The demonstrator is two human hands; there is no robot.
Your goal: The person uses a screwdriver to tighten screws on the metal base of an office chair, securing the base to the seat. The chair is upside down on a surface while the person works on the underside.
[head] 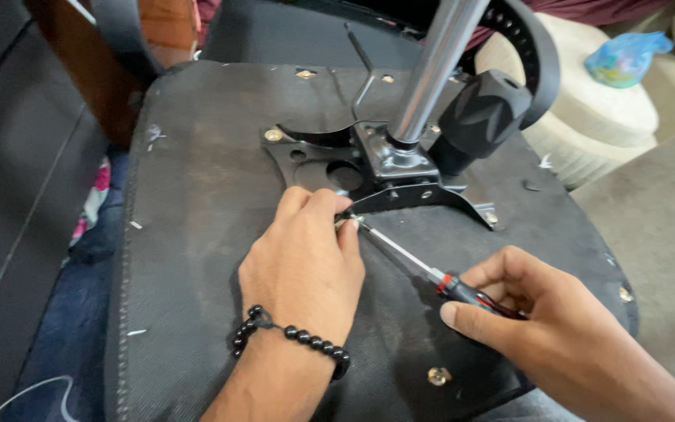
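At the centre of the head view, a person works on the black fabric-covered underside of an overturned office chair seat (197, 234), which fills most of the frame. The left hand (302, 262), a black bead bracelet (291, 336) on its wrist, pinches its fingertips (341, 217) around a small silver screw (351, 223) at the lower edge of the black metal mounting plate (314, 168). The right hand (544, 312), in the lower right of the frame, is clenched around the red-and-black handle of a slim steel-shafted screwdriver (451, 283), whose tip meets the screw between the left fingers. The shaft lies at a low slant across the seat rather than upright. Above the plate a chrome gas-lift column (431, 70) rises toward the top of the frame, with a black plastic adjustment knob (482, 113) just to its right. Brass-coloured fasteners (437, 377) dot the seat's lower edge, and a cream cushioned seat (595, 117) with a blue plastic bag (626, 55) on it sits in the upper right. Done well, the step likely calls for bringing the driver closer in line with the screw's axis, pressing the tip firmly into the head so it does not slip out, and keeping the steadying fingers clear of the tip until the thread bites.
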